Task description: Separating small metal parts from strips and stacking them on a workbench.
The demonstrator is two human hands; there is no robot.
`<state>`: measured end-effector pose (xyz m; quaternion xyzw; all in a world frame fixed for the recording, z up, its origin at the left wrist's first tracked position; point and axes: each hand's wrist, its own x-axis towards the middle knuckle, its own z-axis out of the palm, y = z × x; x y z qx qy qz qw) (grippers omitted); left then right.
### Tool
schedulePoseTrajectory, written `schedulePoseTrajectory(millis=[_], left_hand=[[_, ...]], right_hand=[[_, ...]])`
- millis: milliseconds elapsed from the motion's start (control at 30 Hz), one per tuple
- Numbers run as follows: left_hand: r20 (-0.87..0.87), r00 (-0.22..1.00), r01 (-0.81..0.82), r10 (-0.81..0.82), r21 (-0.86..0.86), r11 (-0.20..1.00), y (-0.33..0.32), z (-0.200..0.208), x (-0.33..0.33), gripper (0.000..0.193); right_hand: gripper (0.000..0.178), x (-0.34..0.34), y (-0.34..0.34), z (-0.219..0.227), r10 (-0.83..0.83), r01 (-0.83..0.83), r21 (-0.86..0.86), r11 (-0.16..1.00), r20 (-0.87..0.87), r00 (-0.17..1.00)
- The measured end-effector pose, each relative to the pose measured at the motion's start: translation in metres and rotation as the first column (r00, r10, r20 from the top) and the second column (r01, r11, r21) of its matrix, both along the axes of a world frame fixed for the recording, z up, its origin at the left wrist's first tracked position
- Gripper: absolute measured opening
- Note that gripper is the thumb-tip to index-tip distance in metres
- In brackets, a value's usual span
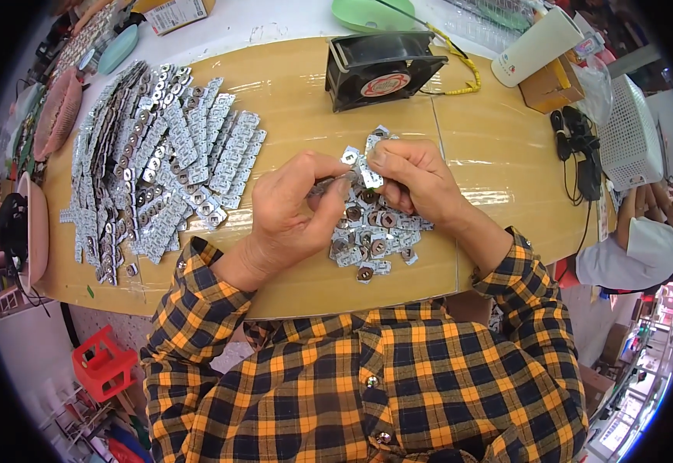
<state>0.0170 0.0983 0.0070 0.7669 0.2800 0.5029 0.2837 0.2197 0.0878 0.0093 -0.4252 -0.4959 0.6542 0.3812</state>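
My left hand (294,204) is closed, thumb and forefinger pinching a small circuit board (350,157) with a square mark. Close beside it, my right hand (417,177) grips another pale circuit board piece (371,176) between thumb and curled fingers. Whether the two pieces are still joined, I cannot tell. Below both hands lies a loose pile of small circuit boards (383,245), several bearing round brown-and-silver parts. To the left spreads a large heap of circuit board strips (174,154), layered and overlapping.
A black fan (383,69) stands beyond my hands, its yellow-wrapped cable (471,73) trailing right. Further right are a white cylinder (537,46), a cardboard box (552,86), black adapters with cords (579,147) and a white basket (622,135). A pink basin (37,228) sits by the left edge.
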Motion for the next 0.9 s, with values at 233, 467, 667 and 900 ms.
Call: schedulePoseTrajectory(millis=[233, 467, 667, 900], left_hand=[[0.024, 0.999, 0.048, -0.047, -0.030, 0.998, 0.038, -0.015, 0.006, 0.017], [0.021, 0.998, 0.062, -0.061, -0.077, 0.995, 0.052, -0.030, 0.001, 0.019], [-0.145, 0.982, 0.124, -0.120, 0.021, 0.992, 0.061, -0.038, 0.000, 0.022], [0.048, 0.991, 0.133, -0.124, -0.339, 0.931, 0.061, -0.055, 0.013, 0.017]], right_hand=[[0.031, 0.003, 0.037, -0.009, 0.021, -0.023, 0.058, 0.998, 0.040, 0.999], [0.031, -0.005, 0.044, -0.023, -0.017, 0.006, 0.104, 0.995, 0.102, 0.995], [0.030, -0.009, 0.043, -0.035, -0.189, 0.159, 0.170, 0.973, 0.181, 0.965], [0.031, 0.019, 0.047, -0.039, -0.194, 0.169, 0.146, 0.975, 0.183, 0.964]])
